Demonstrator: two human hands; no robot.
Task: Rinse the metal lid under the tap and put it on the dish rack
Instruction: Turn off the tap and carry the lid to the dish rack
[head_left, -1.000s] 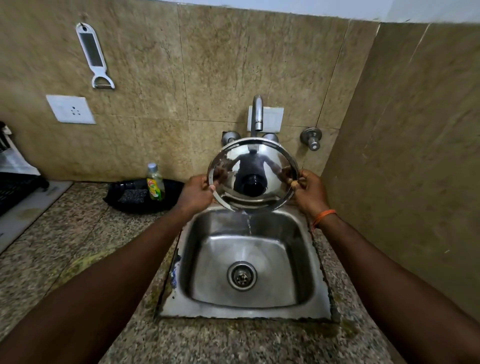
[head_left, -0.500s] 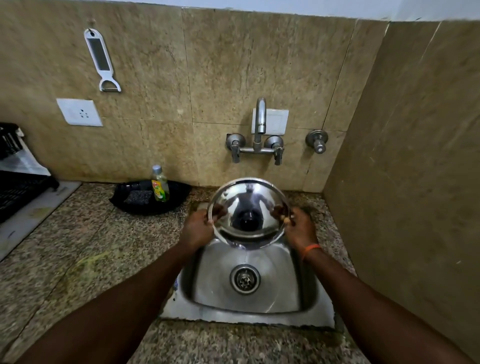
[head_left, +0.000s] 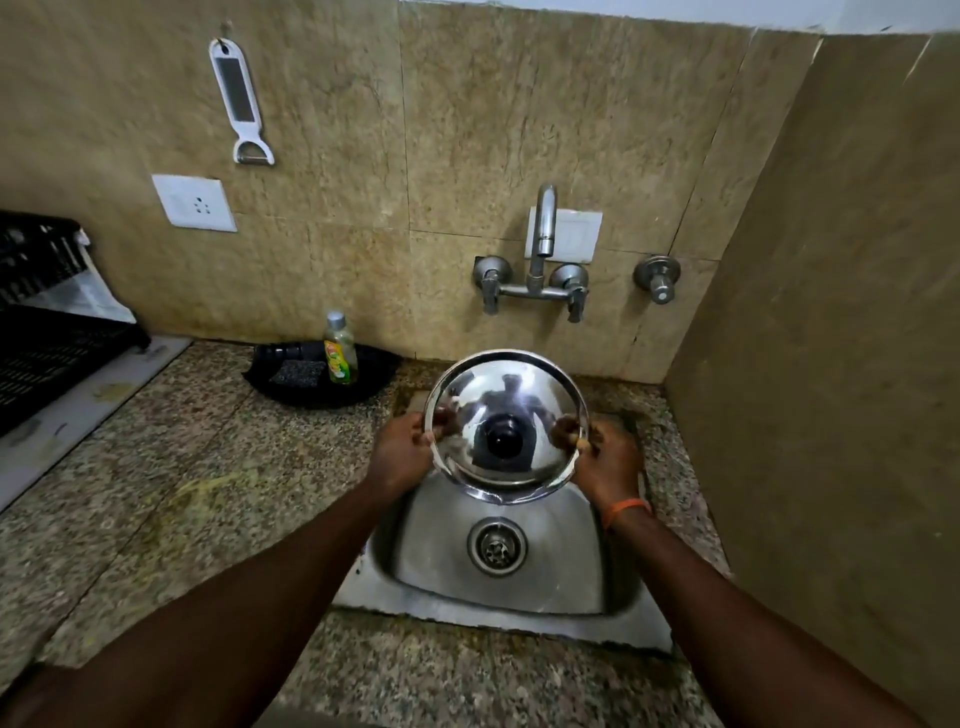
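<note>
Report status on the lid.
Hands: left hand and right hand grip lid rim. Held over sink, clear of tap. Path to rack, far left, unobstructed.

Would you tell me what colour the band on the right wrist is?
The wristband is orange; the head view shows it best.

Mirror-silver finish recorded on metal lid; black knob at centre. Granite counter speckled grey-brown. Wall tiles mottled tan. Orange wristband noted at 4 o'clock of lid; black dish rack at 9 o'clock.
</note>
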